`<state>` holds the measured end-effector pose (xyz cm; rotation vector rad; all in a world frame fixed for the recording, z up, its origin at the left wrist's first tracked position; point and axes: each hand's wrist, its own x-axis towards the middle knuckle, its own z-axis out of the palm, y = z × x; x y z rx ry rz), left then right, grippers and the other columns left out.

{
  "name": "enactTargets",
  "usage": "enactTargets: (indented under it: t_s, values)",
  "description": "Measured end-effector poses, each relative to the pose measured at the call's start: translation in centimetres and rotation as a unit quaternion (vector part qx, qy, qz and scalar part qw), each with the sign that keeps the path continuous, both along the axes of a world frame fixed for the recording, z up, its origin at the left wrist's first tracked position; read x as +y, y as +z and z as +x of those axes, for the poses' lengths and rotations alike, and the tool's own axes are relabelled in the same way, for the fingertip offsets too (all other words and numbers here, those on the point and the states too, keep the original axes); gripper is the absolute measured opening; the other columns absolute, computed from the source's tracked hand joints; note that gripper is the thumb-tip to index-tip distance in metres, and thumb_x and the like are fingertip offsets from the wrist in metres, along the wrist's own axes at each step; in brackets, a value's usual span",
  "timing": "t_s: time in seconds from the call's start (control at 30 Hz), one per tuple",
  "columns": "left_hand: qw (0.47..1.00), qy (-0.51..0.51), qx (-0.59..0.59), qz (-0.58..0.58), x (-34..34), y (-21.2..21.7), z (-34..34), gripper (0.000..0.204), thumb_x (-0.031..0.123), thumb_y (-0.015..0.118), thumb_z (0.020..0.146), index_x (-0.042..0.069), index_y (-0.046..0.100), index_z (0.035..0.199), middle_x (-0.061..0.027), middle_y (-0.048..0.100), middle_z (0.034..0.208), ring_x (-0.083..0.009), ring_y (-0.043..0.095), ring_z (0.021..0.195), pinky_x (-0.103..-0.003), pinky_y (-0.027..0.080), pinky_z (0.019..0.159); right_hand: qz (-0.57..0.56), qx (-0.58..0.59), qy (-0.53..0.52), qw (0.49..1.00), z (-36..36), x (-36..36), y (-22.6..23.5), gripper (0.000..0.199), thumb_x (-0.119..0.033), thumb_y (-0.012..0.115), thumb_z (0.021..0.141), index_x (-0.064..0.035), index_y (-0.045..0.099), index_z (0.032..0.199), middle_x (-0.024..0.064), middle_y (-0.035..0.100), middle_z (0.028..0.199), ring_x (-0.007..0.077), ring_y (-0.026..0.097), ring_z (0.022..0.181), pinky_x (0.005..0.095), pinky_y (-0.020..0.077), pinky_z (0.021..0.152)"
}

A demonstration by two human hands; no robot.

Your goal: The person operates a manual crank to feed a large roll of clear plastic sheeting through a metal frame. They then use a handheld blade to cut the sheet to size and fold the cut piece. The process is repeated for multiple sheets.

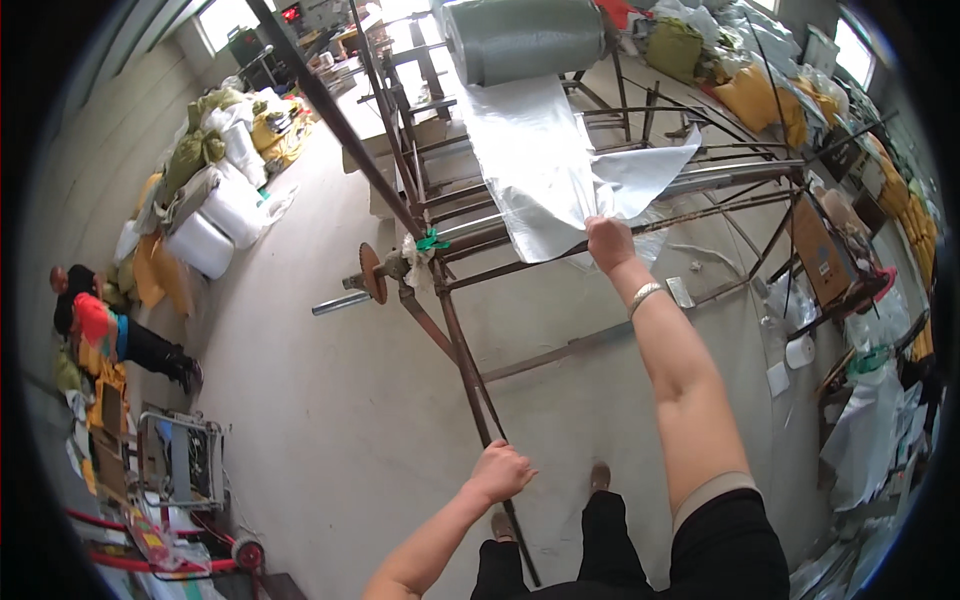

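My right hand (609,244) is closed on the gathered edge of a silvery plastic sheet (530,140), pinching it into folds. From a large grey roll (525,42) at the far end of a rusty metal frame (455,335), the sheet runs down toward me. A loose corner spreads to the right of my grip. Nearer to me, my left hand (503,472) is a fist over a slanting bar of the frame. Whether it grips that bar or something small is hidden by the fingers.
A toothed wheel (373,273) and a short pipe (340,304) jut from the frame's left side. White rolls (215,235) and sacks lie along the left wall, where another person (110,325) stands. A red cart (165,560) is at the lower left. Boxes (825,250) stand right.
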<state>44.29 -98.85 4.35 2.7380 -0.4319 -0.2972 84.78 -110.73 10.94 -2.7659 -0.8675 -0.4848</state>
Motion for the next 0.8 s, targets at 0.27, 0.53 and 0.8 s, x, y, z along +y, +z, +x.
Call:
enactTargets:
  t_s: [0.27,0.53,0.8]
  values:
    - [0.929,0.29,0.164,-0.16,-4.3,-3.7,6.4,0.052,0.047,0.056,0.087,0.008,0.056,0.121,-0.013,0.063,0.111,-0.03,0.059,0.103,-0.04,0.044,0.091,0.003,-0.018,0.055,0.998,1.3,-1.8,-2.1,0.012,-0.011,0.05,0.083,-0.008,0.061,0.078,0.0116,0.064,0.076,0.027,0.065,0.073,0.0375,0.0526,0.068]
    - [0.444,0.431,0.077,-0.782,-7.7,3.7,32.5,0.048,0.047,0.055,0.091,0.007,0.053,0.117,-0.009,0.063,0.104,-0.0204,0.061,0.096,-0.037,0.049,0.081,0.077,0.087,0.091,0.989,0.1,-2.7,0.0,0.009,-0.01,0.053,0.079,-0.0075,0.062,0.08,0.0132,0.064,0.081,0.0266,0.065,0.079,0.0361,0.0522,0.071]
    - [0.385,0.495,-0.048,-0.778,-6.1,1.3,35.5,0.013,0.016,0.054,0.094,0.008,0.06,0.103,-0.0029,0.064,0.093,-0.0151,0.062,0.084,-0.03,0.051,0.068,0.209,0.327,0.245,0.888,3.9,-9.3,1.8,0.018,-0.018,0.057,0.088,-0.0027,0.067,0.089,0.0108,0.068,0.078,0.0184,0.065,0.072,0.0314,0.0507,0.065]
